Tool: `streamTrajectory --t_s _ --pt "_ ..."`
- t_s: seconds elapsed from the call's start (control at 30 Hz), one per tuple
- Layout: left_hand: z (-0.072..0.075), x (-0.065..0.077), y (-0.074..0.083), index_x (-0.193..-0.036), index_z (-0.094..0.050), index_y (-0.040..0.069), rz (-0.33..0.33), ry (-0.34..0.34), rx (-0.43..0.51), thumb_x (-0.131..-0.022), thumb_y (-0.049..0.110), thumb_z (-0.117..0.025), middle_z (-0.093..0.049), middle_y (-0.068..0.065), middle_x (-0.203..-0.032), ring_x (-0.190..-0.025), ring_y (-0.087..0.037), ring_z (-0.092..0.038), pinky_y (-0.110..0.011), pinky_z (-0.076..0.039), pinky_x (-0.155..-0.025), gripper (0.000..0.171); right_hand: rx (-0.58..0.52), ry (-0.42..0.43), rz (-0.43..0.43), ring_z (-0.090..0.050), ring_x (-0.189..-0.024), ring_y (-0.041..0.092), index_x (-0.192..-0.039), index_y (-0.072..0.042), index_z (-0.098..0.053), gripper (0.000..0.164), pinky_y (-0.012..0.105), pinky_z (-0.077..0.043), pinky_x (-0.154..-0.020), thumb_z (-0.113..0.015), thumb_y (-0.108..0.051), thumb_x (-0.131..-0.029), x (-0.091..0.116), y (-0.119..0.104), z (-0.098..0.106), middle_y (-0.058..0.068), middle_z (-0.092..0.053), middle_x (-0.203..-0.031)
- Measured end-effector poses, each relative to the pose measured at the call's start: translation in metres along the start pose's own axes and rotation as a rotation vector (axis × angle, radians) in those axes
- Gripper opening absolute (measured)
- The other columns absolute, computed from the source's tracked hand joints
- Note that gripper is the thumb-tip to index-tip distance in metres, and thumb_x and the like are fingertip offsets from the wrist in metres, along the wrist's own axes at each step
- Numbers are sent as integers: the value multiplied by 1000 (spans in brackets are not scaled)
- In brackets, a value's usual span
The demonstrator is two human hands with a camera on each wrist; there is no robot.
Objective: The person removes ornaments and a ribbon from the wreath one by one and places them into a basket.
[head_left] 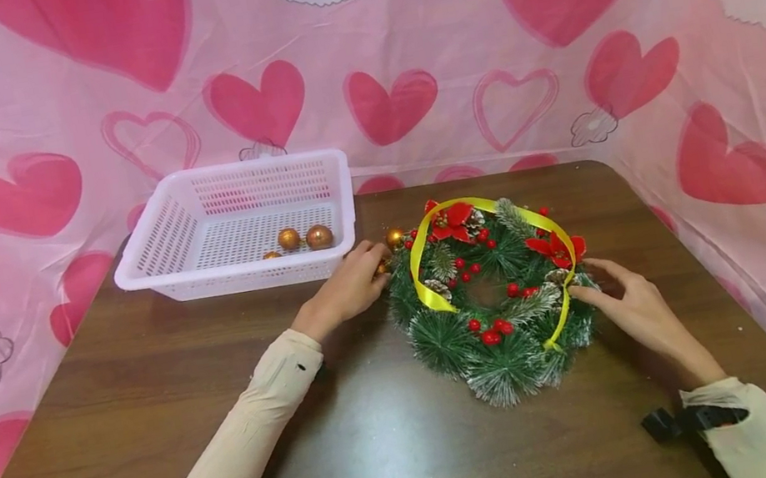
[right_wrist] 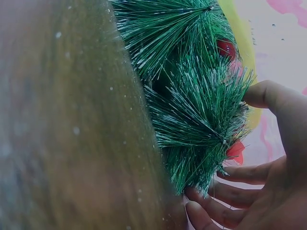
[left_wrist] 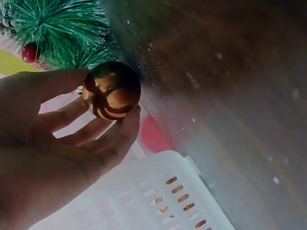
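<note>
A green wreath (head_left: 443,340) with red berries, red flowers and pinecones lies on the table. A yellow ribbon (head_left: 561,219) loops over its top. At the wreath's left edge, my left hand (head_left: 352,282) holds a shiny gold ball ornament (left_wrist: 112,91) between thumb and fingers, clearest in the left wrist view. Another gold ball (head_left: 394,237) shows just beyond the fingertips, beside the wreath. My right hand (head_left: 634,307) grips the wreath's right edge, thumb over the needles (right_wrist: 196,110) and the other fingers around the outer side, partly hidden by them.
A white plastic basket (head_left: 245,280) with slotted walls stands at the back left of the brown table (head_left: 357,446). Several gold balls (head_left: 319,237) lie inside it. A pink cloth (head_left: 439,27) with hearts hangs behind the table and along its sides.
</note>
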State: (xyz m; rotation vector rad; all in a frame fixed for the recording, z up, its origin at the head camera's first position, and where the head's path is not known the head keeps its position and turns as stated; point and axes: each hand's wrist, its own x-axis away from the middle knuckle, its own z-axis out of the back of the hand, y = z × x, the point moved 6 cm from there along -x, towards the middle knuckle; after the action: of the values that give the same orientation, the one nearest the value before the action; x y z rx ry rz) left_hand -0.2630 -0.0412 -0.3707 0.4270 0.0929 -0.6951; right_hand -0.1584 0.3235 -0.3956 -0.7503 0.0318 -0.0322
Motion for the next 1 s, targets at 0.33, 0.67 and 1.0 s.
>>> streamTrajectory --t_s 0.33,0.67,1.0 --pt "3 -3 3 -112 -64 -4 -28 27 31 -91 12 -72 -64 -15 -102 -92 -26 -60 -41 -51 -81 28 -6 -10 -10 -53 -119 45 -150 -4 -40 71 60 -43 -91 -58 -49 -97 0 10 4 29 -49 -141" --pt "5 -5 6 -114 -64 0 4 -19 20 -93 19 -71 -66 -11 -103 -93 -23 -60 -39 -50 -81 29 -13 -14 -6 -49 -122 46 -151 -4 -38 71 63 -40 -93 -56 -48 -98 -1 11 6 29 -46 -144" --pt "6 -3 6 -119 -63 0 19 -19 56 -95 19 -68 -64 -11 -103 -90 -22 -59 -39 -50 -80 31 0 -25 -10 -50 -121 45 -151 -4 -37 72 63 -41 -92 -55 -49 -98 -2 8 3 29 -47 -144"
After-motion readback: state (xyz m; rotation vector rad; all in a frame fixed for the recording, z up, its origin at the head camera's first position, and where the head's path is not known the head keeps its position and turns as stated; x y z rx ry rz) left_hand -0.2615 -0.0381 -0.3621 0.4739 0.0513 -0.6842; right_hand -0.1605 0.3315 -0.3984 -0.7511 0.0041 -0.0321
